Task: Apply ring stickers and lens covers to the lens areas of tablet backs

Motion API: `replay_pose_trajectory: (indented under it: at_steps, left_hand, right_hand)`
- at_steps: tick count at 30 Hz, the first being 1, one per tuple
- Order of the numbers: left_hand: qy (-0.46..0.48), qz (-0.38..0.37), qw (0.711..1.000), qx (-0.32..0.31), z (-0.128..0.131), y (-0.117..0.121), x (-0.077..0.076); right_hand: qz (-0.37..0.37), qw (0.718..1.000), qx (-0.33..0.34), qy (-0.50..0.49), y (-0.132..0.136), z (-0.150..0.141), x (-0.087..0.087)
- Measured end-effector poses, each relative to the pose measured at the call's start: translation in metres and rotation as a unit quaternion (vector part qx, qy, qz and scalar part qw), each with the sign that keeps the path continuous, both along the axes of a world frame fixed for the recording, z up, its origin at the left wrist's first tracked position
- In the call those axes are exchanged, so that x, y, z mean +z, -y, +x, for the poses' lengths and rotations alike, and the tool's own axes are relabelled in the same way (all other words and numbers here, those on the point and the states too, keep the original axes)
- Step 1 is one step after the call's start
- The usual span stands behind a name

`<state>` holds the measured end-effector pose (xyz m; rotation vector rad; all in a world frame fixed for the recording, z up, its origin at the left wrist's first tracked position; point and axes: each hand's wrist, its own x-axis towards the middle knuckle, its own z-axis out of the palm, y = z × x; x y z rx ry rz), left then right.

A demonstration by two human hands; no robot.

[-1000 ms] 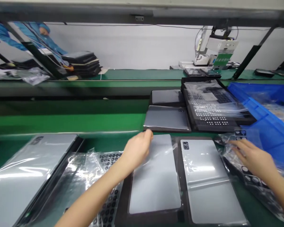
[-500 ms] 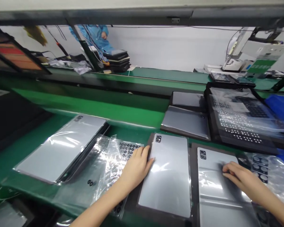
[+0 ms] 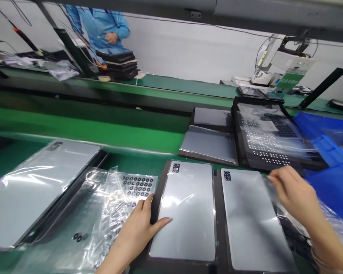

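My left hand (image 3: 138, 228) rests at the left edge of a silver tablet (image 3: 185, 213), thumb stretched over its back and fingers by the dark backing. That tablet lies camera side up under clear film. Beside it on the right is a second silver tablet (image 3: 251, 220), its upper right crossed by a shadow. Pinched fingers of my right hand (image 3: 295, 194) hover at this tablet's upper right edge. A faint, blurred strip of clear plastic film (image 3: 273, 190) shows under the fingertips. Left of my left hand lies a clear sheet of black rings (image 3: 140, 184).
A stack of filmed tablets (image 3: 42, 182) lies at left. Behind are two darker tablets (image 3: 210, 142), a black tray (image 3: 308, 154) with dotted sheets, and a blue bin (image 3: 328, 186). Across the bench, a person in blue (image 3: 103, 30) is near stacked black items (image 3: 120, 64).
The view has shifted right. My right hand has moved from over the right tablet to its upper right edge; the creases across that tablet are gone. My left hand has slid down the left tablet's edge.
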<state>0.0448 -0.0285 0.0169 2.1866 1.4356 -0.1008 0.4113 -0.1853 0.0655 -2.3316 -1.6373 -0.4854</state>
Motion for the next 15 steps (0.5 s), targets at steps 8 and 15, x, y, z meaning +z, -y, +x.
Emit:
replay_pose_trajectory:
  at_steps: [8,15]
  left_hand:
    - [-0.021,-0.039,0.999,0.015,-0.002,-0.003,0.0]
    - [0.121,-0.128,0.977,0.122,0.001,-0.013,0.007]
  right_hand:
    - [-0.098,0.982,-0.096,0.126,0.019,-0.022,-0.048]
    - [-0.197,0.953,-0.186,-0.138,0.064,-0.018,-0.078]
